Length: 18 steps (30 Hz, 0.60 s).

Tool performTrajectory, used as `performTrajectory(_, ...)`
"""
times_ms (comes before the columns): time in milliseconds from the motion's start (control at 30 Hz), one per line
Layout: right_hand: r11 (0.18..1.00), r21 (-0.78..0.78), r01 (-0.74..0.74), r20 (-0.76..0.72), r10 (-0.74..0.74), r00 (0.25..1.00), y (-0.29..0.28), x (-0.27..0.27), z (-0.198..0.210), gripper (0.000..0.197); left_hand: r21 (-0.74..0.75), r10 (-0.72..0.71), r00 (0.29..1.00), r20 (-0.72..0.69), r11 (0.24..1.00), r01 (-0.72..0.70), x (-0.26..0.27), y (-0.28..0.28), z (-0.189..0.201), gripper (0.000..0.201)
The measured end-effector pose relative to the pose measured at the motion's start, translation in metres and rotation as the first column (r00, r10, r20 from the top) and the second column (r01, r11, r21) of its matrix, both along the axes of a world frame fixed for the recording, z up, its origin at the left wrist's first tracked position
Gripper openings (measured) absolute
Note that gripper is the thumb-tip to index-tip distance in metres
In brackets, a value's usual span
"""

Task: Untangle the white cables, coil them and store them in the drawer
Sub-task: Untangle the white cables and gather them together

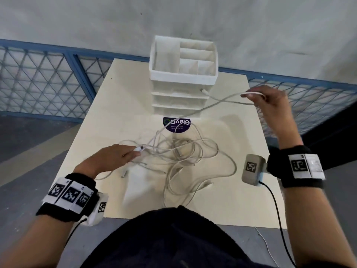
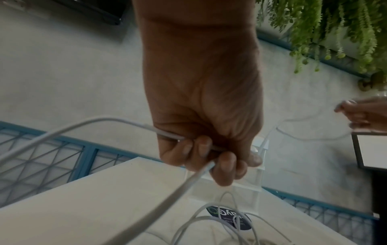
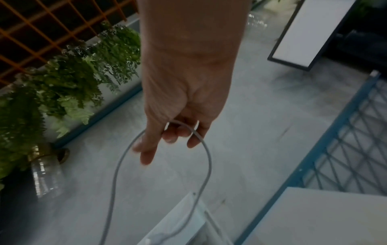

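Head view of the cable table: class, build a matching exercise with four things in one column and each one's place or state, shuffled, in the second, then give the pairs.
Things:
1. left hand
2. right hand
3. drawer unit
4. round sticker

Places or states:
A. at the far edge of the table, with an open tray on top
B. raised above the table, holding a loop of white cable
C. flat on the table just in front of the drawers
D. low at the tangle, gripping a cable near a connector

Pairs: 1-D, 2-B, 3-A, 4-C
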State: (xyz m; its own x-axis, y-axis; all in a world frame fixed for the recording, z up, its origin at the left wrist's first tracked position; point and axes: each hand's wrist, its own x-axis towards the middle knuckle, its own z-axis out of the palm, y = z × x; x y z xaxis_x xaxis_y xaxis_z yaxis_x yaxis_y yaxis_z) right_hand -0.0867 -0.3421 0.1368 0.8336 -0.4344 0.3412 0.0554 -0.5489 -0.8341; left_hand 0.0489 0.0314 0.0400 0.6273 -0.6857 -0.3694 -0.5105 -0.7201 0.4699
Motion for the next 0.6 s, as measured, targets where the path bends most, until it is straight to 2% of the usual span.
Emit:
performTrajectory(67, 0.997, 0.040, -0.065, -0.151, 0.070, 0.986, -0.005, -0.015, -0.012, 0.015, 0.011, -0.013, 0.997, -0.076, 1.000, 0.014, 0.000, 0.007, -0.006, 0.031)
performTrajectory(167, 0.987, 0.139, -0.085, -0.389, 0.134, 0.912, -0.002, -0.041, -0.053, 0.013, 0.071, -0.029, 0.985, -0.168, 0.997, 0.041, -0.005, 0.017, -0.016, 0.034)
performTrajectory(233, 0.995, 0.087, -0.049, -0.504, 0.086, 0.859, 0.004, -0.054, -0.090, 0.021, 0.126, -0.021, 0.986, -0.164, 0.991, 0.043, -0.012, 0.020, -0.024, 0.037)
performTrajectory(300, 0.999, -0.049, 0.007, -0.569, -0.034, 0.821, 0.009, -0.065, -0.127, 0.028, 0.137, -0.008, 0.992, -0.124, 0.990, 0.025, -0.022, 0.018, -0.030, 0.039)
performTrajectory(433, 0.940, -0.314, 0.134, -0.529, -0.290, 0.797, 0.022, -0.074, -0.171, 0.023, 0.064, -0.013, 1.000, -0.020, 0.998, 0.014, -0.036, 0.003, -0.033, 0.030)
performTrajectory(500, 0.881, -0.434, 0.190, -0.432, -0.388, 0.814, 0.036, -0.074, -0.178, 0.035, 0.032, 0.018, 1.000, 0.008, 0.999, -0.018, -0.038, -0.004, -0.033, 0.024)
performTrajectory(567, 0.808, -0.575, 0.126, -0.338, -0.375, 0.863, 0.056, -0.075, -0.180, 0.034, 0.009, 0.021, 0.999, 0.040, 1.000, -0.021, -0.039, -0.010, -0.032, 0.029)
performTrajectory(600, 0.793, -0.608, 0.032, -0.335, -0.293, 0.895, 0.067, -0.077, -0.184, 0.027, -0.008, 0.016, 0.998, 0.059, 1.000, -0.016, -0.039, -0.013, -0.032, 0.031)
